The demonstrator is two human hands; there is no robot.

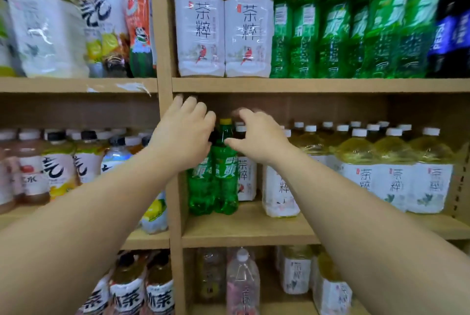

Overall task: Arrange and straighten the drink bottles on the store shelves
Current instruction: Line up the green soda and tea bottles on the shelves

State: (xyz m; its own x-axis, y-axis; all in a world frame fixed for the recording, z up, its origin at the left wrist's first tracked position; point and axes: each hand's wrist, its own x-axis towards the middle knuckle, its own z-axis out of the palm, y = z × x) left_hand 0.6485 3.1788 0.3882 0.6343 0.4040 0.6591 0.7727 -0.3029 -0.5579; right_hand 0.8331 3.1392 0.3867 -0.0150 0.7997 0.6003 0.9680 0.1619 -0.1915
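Note:
Two green soda bottles stand at the left end of the middle shelf. The right green bottle has a yellow cap. The left green bottle has its top hidden under my left hand, whose fingers curl over its neck. My right hand is blurred, fingers spread and curved; its thumb touches the right green bottle's shoulder. White-labelled tea bottles stand just right of the green ones.
A row of yellow tea bottles fills the shelf's right side. Big tea bottles and green soda bottles stand on the shelf above. A wooden upright divides off the left bay, packed with mixed drinks. More bottles stand below.

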